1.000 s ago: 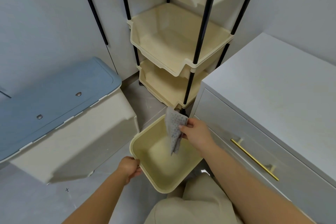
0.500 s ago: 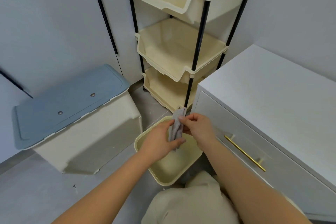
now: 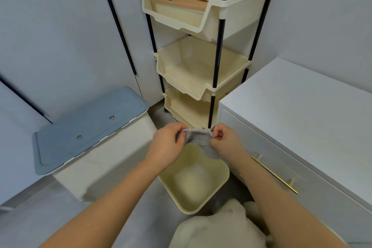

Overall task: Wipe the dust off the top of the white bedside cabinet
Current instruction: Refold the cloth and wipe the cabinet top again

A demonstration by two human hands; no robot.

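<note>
Both hands pinch a grey cloth (image 3: 198, 138) at centre frame, left hand (image 3: 168, 145) and right hand (image 3: 226, 143) on its top corners, above a cream bin (image 3: 217, 189). The white cabinet (image 3: 302, 110) sits at right. A loose pinch could drop the cloth into the bin.
</note>
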